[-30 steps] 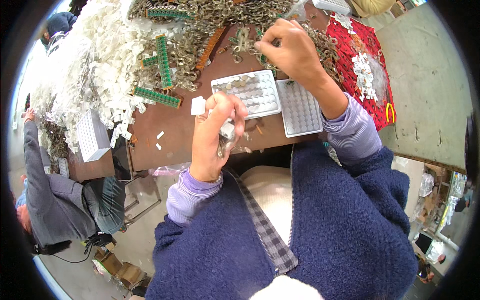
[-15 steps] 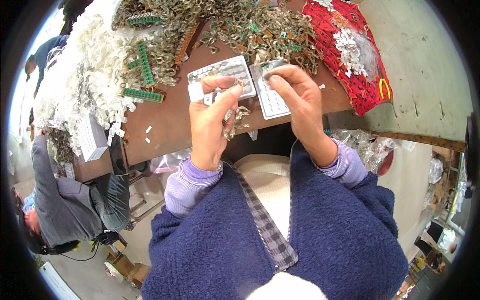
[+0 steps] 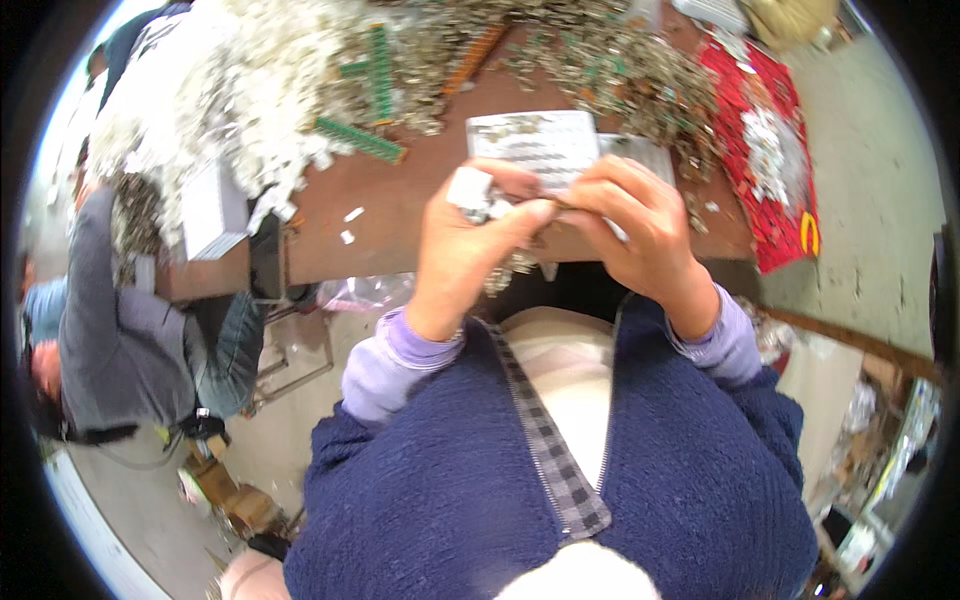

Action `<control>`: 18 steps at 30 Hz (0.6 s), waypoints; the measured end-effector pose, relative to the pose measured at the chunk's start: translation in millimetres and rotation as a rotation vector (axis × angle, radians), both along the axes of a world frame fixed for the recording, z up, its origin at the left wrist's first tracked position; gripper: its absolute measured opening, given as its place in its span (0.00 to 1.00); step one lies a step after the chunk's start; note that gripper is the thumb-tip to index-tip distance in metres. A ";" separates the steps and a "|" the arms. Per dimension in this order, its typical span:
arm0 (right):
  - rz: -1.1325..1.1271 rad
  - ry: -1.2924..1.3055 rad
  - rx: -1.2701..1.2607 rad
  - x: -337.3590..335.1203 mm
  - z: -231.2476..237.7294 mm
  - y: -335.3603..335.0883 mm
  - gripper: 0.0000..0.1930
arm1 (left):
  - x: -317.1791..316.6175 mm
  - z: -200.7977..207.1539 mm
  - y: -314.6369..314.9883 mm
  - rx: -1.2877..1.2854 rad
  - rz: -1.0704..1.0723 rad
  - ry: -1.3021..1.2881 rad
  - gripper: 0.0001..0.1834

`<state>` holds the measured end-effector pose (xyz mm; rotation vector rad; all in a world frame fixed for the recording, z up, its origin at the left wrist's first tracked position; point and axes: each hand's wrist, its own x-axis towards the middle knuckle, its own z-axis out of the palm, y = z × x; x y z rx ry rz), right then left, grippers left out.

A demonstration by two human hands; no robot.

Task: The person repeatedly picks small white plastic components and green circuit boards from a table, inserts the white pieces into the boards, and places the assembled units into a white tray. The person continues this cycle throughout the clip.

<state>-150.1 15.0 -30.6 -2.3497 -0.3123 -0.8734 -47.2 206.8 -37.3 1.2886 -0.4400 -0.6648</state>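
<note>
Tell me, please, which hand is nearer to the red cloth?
Right. The right hand is left of the red cloth, apart from it. The left hand is farther away, on the other side of the right hand from the cloth.

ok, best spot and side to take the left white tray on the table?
Probably the left rim of the left white tray, with the grip coming from the left: it lies flat, that straight edge is mostly exposed, and brown table shows beside it. The second tray crowds its right side; left hand and right hand hide the near edge.
</note>
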 end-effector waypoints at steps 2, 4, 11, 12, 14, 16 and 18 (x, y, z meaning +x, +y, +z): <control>0.001 0.004 -0.072 2.1 1.5 -0.4 0.08 | 1.5 -0.2 -3.0 -0.019 -0.027 0.010 0.14; -0.018 0.002 -0.119 3.3 1.3 -4.3 0.08 | 4.5 2.1 -4.2 0.011 -0.074 0.042 0.15; -0.142 0.009 0.065 -8.7 -14.4 -31.9 0.09 | 34.4 6.9 7.1 0.044 0.143 0.028 0.09; -0.119 0.035 0.108 -10.8 -17.4 -34.9 0.09 | 37.4 6.9 12.7 0.058 0.156 0.014 0.09; -0.088 0.113 0.157 -13.3 -24.2 -37.4 0.09 | 42.2 6.2 24.5 0.155 0.179 0.031 0.10; -0.058 0.115 0.164 -13.7 -29.8 -39.1 0.09 | 45.1 3.7 34.6 0.225 0.184 0.047 0.10; -0.060 0.115 0.178 -14.4 -33.4 -39.3 0.09 | 48.7 -0.1 42.0 0.236 0.312 -0.067 0.11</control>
